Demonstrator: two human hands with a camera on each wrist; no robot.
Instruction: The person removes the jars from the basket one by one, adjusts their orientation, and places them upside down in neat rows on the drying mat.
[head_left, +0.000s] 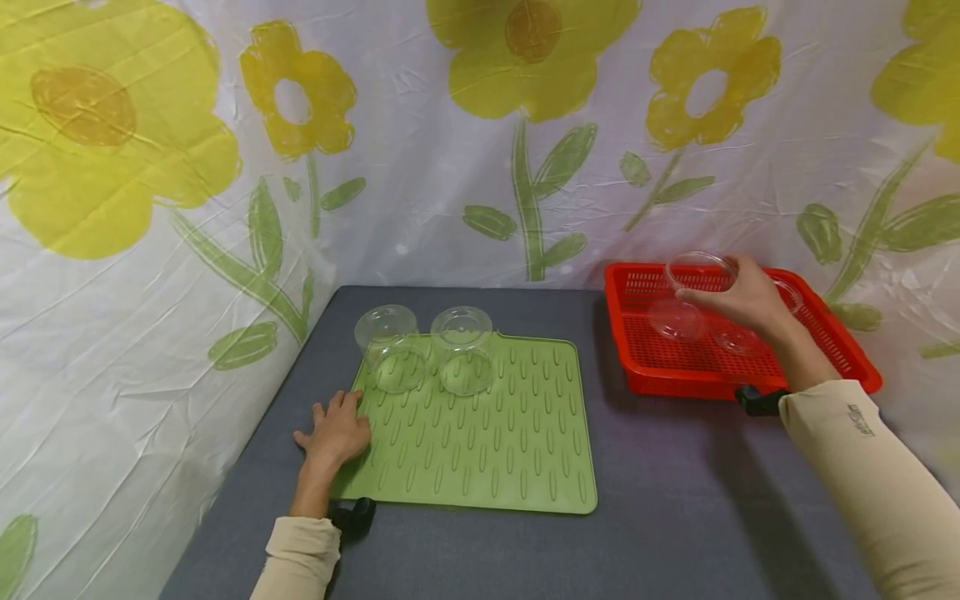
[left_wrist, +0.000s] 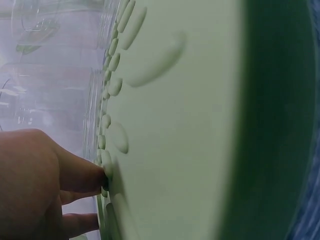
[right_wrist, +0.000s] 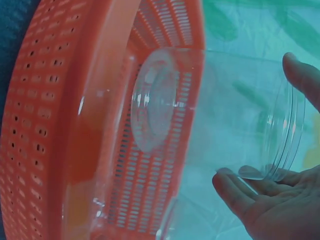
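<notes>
My right hand point(head_left: 742, 292) grips a clear plastic jar point(head_left: 677, 321) by its rim, over the red basket. In the right wrist view the thumb lies on one side of the held jar point(right_wrist: 230, 115) and the fingers on the other, its round base toward the basket floor. A second clear jar point(head_left: 738, 340) is inside the basket, partly behind the hand. On the left, my left hand point(head_left: 337, 429) rests with spread fingers at the left edge of a green ridged mat point(head_left: 480, 450). Two clear jars, one left point(head_left: 384, 329) and one right point(head_left: 461, 329), stand mouth down along the mat's back edge.
The red slotted basket point(head_left: 675, 383) stands at the back right of the grey table point(head_left: 652, 508). Behind and along the left side hangs a white curtain point(head_left: 405, 167) with yellow flowers. Each wrist wears a black camera mount.
</notes>
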